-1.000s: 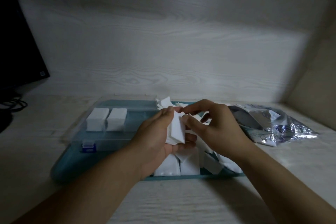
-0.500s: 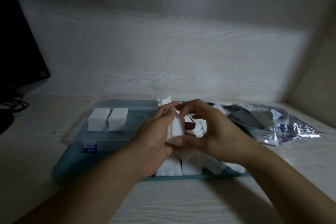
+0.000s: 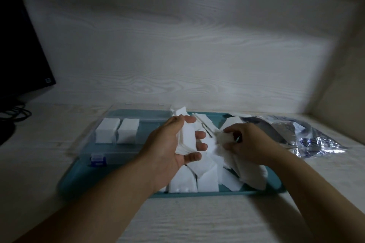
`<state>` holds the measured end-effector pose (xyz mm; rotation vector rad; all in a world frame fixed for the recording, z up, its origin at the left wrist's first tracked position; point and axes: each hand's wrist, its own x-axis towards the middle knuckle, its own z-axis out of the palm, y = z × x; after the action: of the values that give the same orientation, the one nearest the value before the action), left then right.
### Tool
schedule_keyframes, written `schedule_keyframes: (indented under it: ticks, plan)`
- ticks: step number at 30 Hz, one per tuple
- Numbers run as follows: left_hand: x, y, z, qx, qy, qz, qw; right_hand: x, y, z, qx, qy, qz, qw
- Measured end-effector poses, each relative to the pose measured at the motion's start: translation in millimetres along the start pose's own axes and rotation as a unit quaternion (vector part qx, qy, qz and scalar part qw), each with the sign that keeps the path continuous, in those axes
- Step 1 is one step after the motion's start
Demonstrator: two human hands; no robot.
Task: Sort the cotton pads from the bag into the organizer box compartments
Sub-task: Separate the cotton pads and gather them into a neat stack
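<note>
My left hand (image 3: pixel 173 144) grips a stack of white square cotton pads (image 3: pixel 188 138) above a teal tray (image 3: pixel 67 181). To its right, my right hand (image 3: pixel 250 144) pinches a fluffy cotton pad (image 3: pixel 222 137) over a loose heap of pads (image 3: pixel 209 177) spread in the tray. A clear organizer box (image 3: pixel 126 152) with a blue latch sits on the tray's left half. Two neat pad stacks (image 3: pixel 117 133) fill two of its compartments. The silver foil bag (image 3: pixel 308 136) lies crumpled on the table to the right of the tray.
A dark monitor (image 3: pixel 21 45) and black cables (image 3: pixel 13 113) stand at the far left. A pale wood-grain wall rises behind the tray, and a side panel closes the right. The table is pale wood (image 3: pixel 197 221).
My right hand has moved off the stack to the right and down to the heap, where it now pinches a pad. My left hand still holds the stack.
</note>
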<state>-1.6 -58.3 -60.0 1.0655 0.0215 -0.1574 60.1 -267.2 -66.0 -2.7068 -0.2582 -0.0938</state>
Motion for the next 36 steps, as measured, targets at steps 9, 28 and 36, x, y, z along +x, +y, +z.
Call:
schedule_keyframes:
  ticks: [9,28,36]
  plan:
    - [-5.0,1.7,2.8,0.019,0.005,0.017,1.0,-12.7,-22.2,-27.2,0.441,0.152,-0.055,0.883]
    - [-0.9,-1.6,3.9,-0.02,0.004,0.003,1.0,-33.3,-54.1,-7.6,0.244,0.063,-0.155,0.955]
    - [-1.8,-3.6,6.3,-0.055,-0.025,0.001,0.998,-42.5,-58.4,-0.9,0.151,0.03,-0.234,0.96]
